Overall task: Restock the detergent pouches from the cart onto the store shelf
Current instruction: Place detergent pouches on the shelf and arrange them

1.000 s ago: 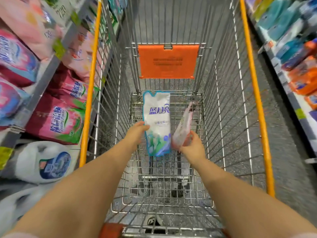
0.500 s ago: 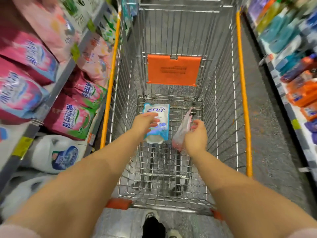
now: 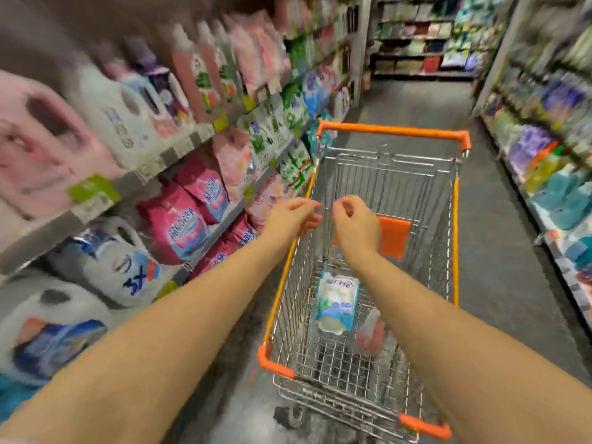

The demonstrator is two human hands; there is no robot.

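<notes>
A blue-and-white detergent pouch (image 3: 336, 304) lies flat on the wire floor of the cart (image 3: 394, 131). A pinkish see-through pouch (image 3: 371, 334) lies just to its right. Both my hands are raised over the cart's left side, well above the pouches. My left hand (image 3: 293, 216) has relaxed fingers and holds nothing. Beside it, my right hand (image 3: 354, 222) has loosely curled fingers, also with nothing in it. The store shelf (image 3: 160, 161) on my left holds pink detergent pouches (image 3: 185, 225) and large white jugs (image 3: 115, 267).
An orange panel (image 3: 394, 235) hangs inside the cart's far end. Another stocked shelf (image 3: 551, 174) runs along the right of the grey aisle floor (image 3: 499, 251). More shelving closes off the aisle's far end. The picture is blurred by motion.
Both hands have let go of the two pouches and risen out of the cart. The pouches now lie on its floor. My view has lifted up the aisle.
</notes>
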